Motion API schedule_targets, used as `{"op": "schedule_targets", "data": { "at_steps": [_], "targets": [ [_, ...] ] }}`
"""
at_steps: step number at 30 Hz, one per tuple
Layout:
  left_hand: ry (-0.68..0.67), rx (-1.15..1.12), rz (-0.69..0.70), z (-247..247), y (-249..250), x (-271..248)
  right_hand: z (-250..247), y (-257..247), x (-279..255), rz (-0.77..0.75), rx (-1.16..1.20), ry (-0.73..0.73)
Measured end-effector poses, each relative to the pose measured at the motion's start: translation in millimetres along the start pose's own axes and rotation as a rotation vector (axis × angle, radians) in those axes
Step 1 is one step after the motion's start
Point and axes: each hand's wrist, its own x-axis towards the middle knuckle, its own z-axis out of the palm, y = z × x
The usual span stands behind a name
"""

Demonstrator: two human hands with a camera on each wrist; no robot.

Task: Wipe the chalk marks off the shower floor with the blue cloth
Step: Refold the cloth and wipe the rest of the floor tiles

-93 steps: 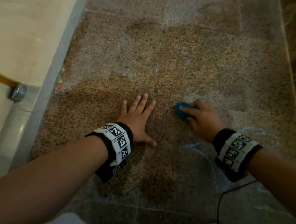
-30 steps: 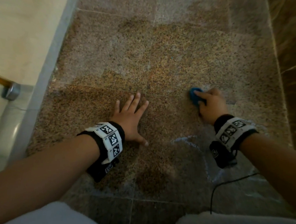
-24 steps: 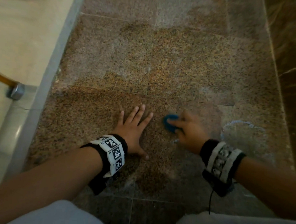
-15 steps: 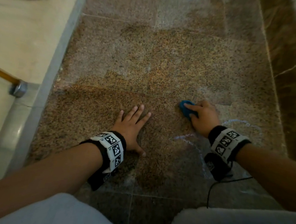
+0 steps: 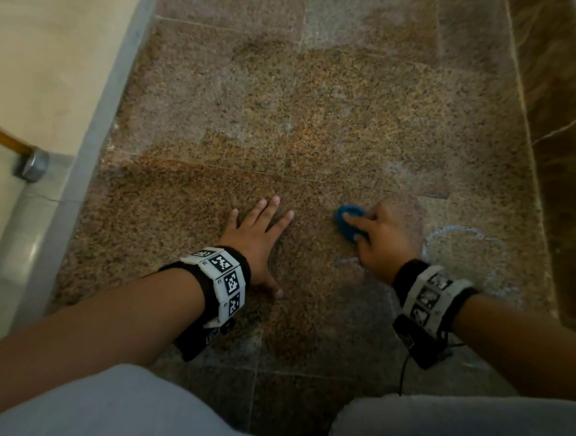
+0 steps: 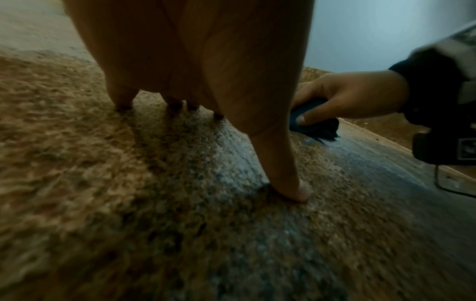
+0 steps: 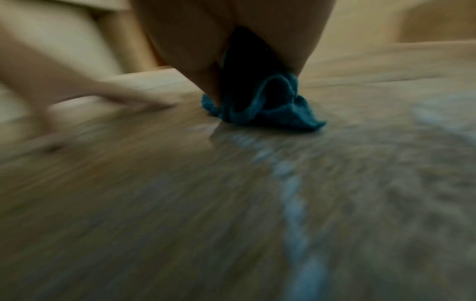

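My right hand (image 5: pixel 378 238) grips a bunched blue cloth (image 5: pixel 345 221) and presses it onto the brown speckled shower floor (image 5: pixel 319 118). In the right wrist view the cloth (image 7: pixel 268 108) bulges out from under my fingers. A pale blue chalk line (image 7: pixel 293 203) runs back from it toward the camera. A looping chalk outline (image 5: pixel 460 242) lies to the right of that hand, and a short chalk stroke (image 5: pixel 346 262) shows near my wrist. My left hand (image 5: pixel 258 236) lies flat on the floor with fingers spread, beside the cloth; in the left wrist view its thumb (image 6: pixel 283 173) presses the tile.
A grey raised curb (image 5: pixel 93 131) borders the floor on the left, with a cream floor beyond it and a metal fitting (image 5: pixel 32 165). A dark marble wall (image 5: pixel 560 150) stands at the right. My knees in grey trousers (image 5: pixel 452 430) are at the bottom.
My right hand has been sweeping the cloth back and forth across the floor; since half a second ago it moved a little left and toward me. The left hand stayed planted.
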Motion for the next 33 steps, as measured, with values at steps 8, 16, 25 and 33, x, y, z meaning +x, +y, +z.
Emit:
{"op": "schedule_targets", "data": {
  "at_steps": [8,16,25,33],
  "targets": [
    [0.01,0.007,-0.009,1,0,0,2,-19,-23,-0.426,0.04,-0.206],
    [0.032,0.004,-0.006,2,1,0,18,-33,-48,-0.468,0.122,-0.205],
    [0.032,-0.009,0.006,1,-1,0,-11,5,-16,0.043,-0.001,-0.047],
    [0.033,-0.012,0.0,2,-1,0,-5,13,-35,-0.251,0.095,-0.128]
  ]
}}
